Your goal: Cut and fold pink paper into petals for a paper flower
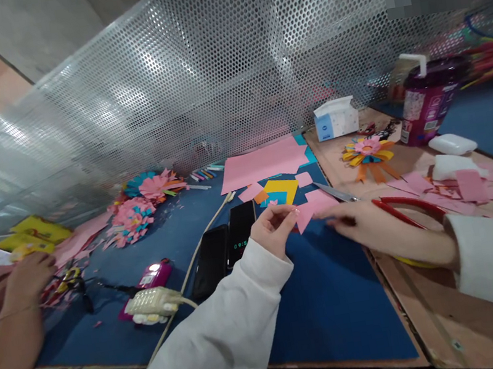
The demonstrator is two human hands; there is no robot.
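Observation:
My left hand (276, 228) is closed, pinching a small piece of pink paper (304, 219) between thumb and fingers. My right hand (360, 225) reaches in from the right, its index finger stretched out close to that paper and the thumb apart. I cannot tell whether the fingertip touches it. Partly under my right hand and wrist lies a pair of red-handled scissors (402, 208), blades pointing up and left. Beyond my hands are another pink paper piece (319, 199), a yellow paper (285, 189) and a small pink square (304, 179).
Two dark phones (211, 258) lie left of my left hand, beside a cable and a power strip (155, 302). Paper flowers (133, 220), a tissue pack (336, 118) and a purple cup (423, 103) stand farther back. At left, another person's hands (27, 278) work.

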